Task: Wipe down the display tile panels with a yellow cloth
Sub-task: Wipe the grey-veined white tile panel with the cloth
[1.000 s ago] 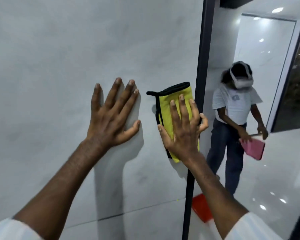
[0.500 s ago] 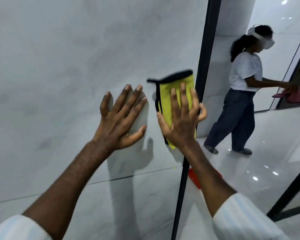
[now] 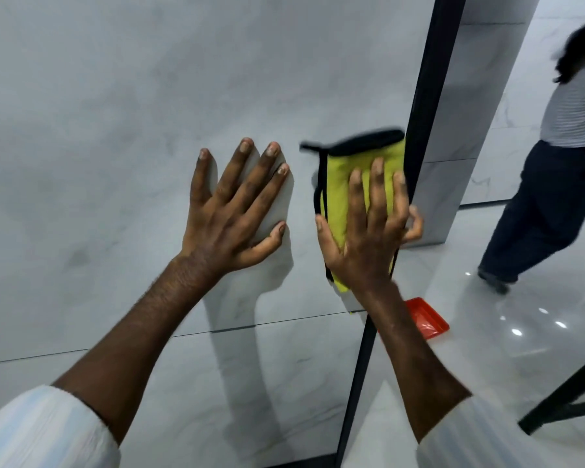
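Grey marble-look tile panel (image 3: pixel 115 130) fills the view, bordered on its right by a black frame (image 3: pixel 429 96). Left hand (image 3: pixel 233 217) lies flat on it, fingers spread, holding nothing. Right hand (image 3: pixel 365 238) presses the black-edged yellow cloth (image 3: pixel 338 184) against the panel just beside the frame, 3 fingers straight. A red tray (image 3: pixel 426 319) lies on the floor beyond.

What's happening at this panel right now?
A person is wiping the grey tile panel. The right hand presses the yellow cloth flat against it, close to the black frame at the panel's right edge. The left hand lies flat on the panel beside it, holding nothing. Past the frame, a red tray lies on the floor, and another person is further off.
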`<move>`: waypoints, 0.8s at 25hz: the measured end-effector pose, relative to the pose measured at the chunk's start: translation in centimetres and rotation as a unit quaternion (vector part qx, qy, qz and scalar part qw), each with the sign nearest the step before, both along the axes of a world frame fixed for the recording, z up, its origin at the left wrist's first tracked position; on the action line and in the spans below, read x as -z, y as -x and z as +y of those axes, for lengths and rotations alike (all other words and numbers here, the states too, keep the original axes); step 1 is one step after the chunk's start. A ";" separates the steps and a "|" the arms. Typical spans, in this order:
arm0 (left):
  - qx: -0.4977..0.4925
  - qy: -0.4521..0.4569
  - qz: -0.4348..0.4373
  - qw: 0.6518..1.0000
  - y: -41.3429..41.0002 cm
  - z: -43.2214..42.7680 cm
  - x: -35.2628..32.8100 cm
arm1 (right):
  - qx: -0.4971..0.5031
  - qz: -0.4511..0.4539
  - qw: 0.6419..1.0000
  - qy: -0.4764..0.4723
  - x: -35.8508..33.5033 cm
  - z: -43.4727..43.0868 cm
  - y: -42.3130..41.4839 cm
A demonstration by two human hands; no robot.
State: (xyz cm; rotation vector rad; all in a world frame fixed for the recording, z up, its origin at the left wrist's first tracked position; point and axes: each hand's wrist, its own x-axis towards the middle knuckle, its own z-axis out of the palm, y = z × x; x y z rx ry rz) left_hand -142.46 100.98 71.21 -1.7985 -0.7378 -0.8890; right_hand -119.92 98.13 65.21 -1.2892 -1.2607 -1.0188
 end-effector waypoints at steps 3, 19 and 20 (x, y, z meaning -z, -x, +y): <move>-0.019 -0.010 0.004 1.000 0.1 0.2 0.1 | -0.002 -0.021 0.998 0.066 10.5 -0.7 0.2; -0.053 -0.014 -0.065 0.996 6.2 0.4 0.6 | -0.004 -0.015 0.996 0.085 12.1 -0.7 5.5; -0.045 -0.016 -0.067 0.997 6.2 0.3 0.4 | -0.010 -0.003 0.994 0.105 13.7 -1.0 5.8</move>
